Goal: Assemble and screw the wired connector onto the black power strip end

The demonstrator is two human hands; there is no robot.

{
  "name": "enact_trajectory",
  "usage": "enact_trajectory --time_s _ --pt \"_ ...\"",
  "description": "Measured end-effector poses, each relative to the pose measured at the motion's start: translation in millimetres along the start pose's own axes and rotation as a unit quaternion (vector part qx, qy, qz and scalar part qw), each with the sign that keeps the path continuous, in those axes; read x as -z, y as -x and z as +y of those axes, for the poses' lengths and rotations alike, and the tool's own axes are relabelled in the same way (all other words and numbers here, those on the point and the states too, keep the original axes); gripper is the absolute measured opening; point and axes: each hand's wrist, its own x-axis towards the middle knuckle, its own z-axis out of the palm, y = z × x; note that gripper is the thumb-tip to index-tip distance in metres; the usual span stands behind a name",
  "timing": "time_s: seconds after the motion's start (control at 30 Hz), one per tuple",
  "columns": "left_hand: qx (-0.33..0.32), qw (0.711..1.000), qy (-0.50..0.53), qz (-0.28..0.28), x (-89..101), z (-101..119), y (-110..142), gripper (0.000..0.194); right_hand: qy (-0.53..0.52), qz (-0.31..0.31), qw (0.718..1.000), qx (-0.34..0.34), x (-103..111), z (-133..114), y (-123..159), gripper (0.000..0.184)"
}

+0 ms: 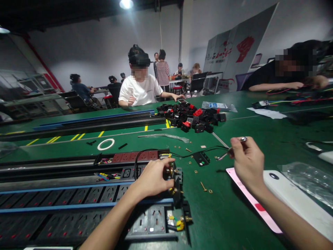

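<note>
In the head view, the left hand (152,178) is curling narrowly over the end of a black power strip (109,194), apparently steadying it on the green table (223,215), with brass screws (171,171) standing in its end. The right hand (248,161) is pinching a thin metal tool (229,151) between its fingertips, lifting it clear of the table near a loose brass screw (203,186). A pile of black sockets (191,118) is sitting farther off, apparently within reach of a person (140,88) seated opposite.

Electrical assembly workshop: long green workbench (223,222), black power-strip housings (78,205), heap of socket modules (191,118), co-workers (140,90) at benches
</note>
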Motion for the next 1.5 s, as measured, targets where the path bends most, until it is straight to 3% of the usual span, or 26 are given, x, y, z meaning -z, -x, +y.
enact_trajectory --time_s 0.2,0.33,0.43,0.53,0.63,0.83,0.97,1.3,1.5 --pt "-0.028 0.999 -0.019 -0.021 1.6 2 0 0.067 -0.002 0.026 0.999 -0.02 6 4 -12 0.041" --pt "-0.033 0.999 -0.023 -0.022 1.6 3 1 0.065 0.116 -0.086 0.989 -0.033 1 17 -11 0.044" --pt "-0.03 0.999 -0.024 -0.025 1.7 3 1 0.064 0.216 -0.205 0.954 0.018 -6 32 -6 0.042" --pt "-0.03 0.999 -0.022 -0.025 1.5 3 1 0.065 0.299 -0.284 0.906 0.094 -11 47 0 0.03" --pt "-0.031 0.999 -0.02 -0.024 0.9 3 0 0.065 0.343 -0.328 0.871 0.127 -15 54 4 0.016" --pt "-0.036 0.999 -0.018 -0.02 0.3 3 0 0.065 0.371 -0.407 0.818 0.168 -18 41 11 0.03" --pt "-0.028 0.999 -0.016 -0.021 1.0 4 0 0.067 0.402 -0.442 0.786 0.159 -18 27 16 0.021" --pt "-0.024 0.999 -0.015 -0.023 1.6 5 0 0.067 0.44 -0.413 0.792 0.09 -10 -5 24 0.019" --pt "-0.033 0.999 -0.008 -0.021 1.0 4 -1 0.064 0.391 -0.318 0.862 0.049 11 -2 -6 0.022"
